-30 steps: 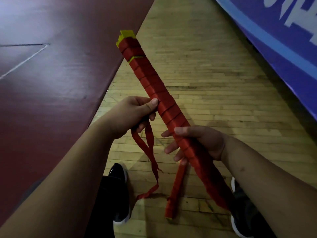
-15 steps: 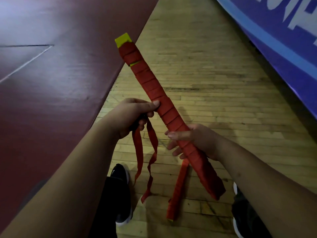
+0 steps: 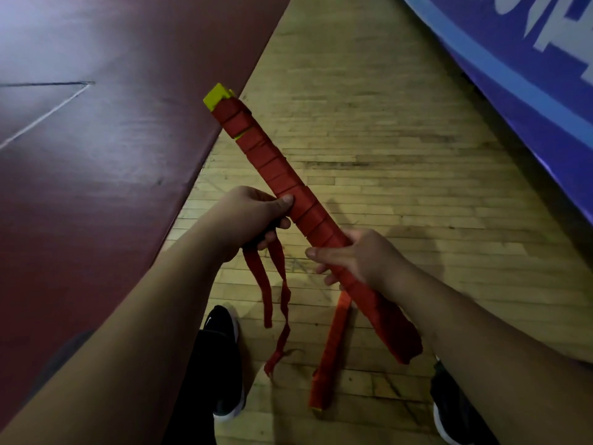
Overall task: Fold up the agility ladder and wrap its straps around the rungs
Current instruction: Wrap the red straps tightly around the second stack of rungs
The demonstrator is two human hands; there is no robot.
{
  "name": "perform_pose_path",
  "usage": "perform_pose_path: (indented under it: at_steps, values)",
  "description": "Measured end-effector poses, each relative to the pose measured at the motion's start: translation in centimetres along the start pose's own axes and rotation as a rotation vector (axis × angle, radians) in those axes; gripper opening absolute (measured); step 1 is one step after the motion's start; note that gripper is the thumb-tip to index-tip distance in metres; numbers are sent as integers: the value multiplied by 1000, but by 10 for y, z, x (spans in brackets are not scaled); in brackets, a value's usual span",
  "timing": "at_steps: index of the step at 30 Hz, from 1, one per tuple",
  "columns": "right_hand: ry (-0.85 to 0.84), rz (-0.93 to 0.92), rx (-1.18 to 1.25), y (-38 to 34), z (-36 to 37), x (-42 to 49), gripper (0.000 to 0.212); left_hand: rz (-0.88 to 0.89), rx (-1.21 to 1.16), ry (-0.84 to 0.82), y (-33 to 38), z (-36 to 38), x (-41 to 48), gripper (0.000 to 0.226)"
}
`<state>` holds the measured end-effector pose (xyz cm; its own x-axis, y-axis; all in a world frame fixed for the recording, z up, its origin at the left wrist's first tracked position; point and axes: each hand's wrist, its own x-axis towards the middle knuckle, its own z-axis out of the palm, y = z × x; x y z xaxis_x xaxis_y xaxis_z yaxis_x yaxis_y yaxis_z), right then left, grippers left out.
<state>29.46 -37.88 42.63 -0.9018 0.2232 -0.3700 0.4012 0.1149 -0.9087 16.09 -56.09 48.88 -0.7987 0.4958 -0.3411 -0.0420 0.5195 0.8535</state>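
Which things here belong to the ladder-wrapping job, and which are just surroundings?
Part of the job:
- ladder bundle, yellow rungs wrapped in red strap
- loose strap ends and, hanging unwrapped
- left hand and right hand, both gripping the bundle

Just there:
- maroon mat
- blue banner
- wooden floor
- black shoes

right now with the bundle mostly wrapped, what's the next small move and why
Probably bring a loose strap up with the left hand and wind it round the bundle. Red turns already cover the rungs from the yellow end down to the right hand, which grips the bundle, yet loose tails hang below the left hand and another below the right.
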Motion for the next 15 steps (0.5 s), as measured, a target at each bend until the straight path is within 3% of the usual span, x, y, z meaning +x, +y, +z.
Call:
perform_pose_path:
  at_steps: [5, 11, 15]
  values:
    - [75, 8, -182, 1, 7, -1, 45, -40, 8, -82, 0, -2, -1, 54]
    - [10, 13, -219, -2, 7, -1, 45, -14, -28, 54, -4, 2, -1, 56]
    - [-186, 79, -43, -10, -8, 1, 74, 36, -112, 33, 1, -2, -3, 44]
